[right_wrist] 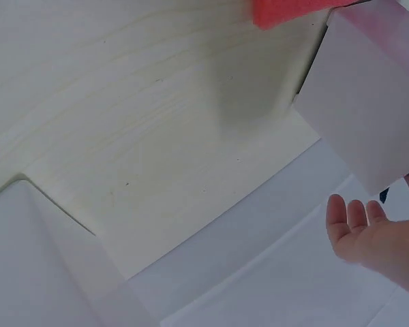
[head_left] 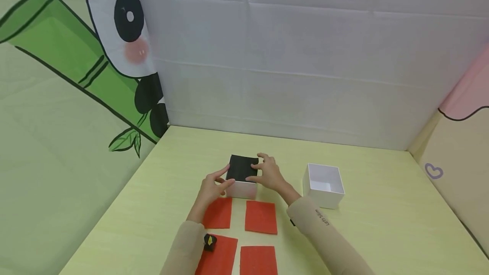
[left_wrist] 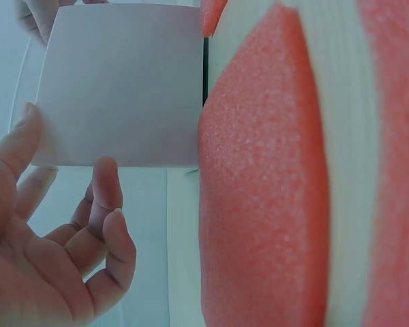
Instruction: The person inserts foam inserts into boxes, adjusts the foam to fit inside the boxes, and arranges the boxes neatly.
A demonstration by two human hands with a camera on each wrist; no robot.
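Observation:
A black square sheet (head_left: 240, 169) lies over the top of a white box (head_left: 242, 190) in the middle of the table. My left hand (head_left: 210, 188) is at the box's left side, thumb and forefinger at the sheet's left edge and front corner. In the left wrist view, its other fingers bend loosely beside the box wall (left_wrist: 123, 82). From the right, my right hand (head_left: 270, 174) touches the sheet's right edge with thumb and a finger, while other fingers stick out past the far corner. The right wrist view shows those fingers (right_wrist: 356, 216) curving loosely near the box.
Several red foam squares (head_left: 260, 217) lie in two rows in front of the box, partly under my left arm. A second white box (head_left: 324, 198), its top uncovered, stands to the right beyond my right forearm. A pale cloth wall (head_left: 290, 96) rises behind the table.

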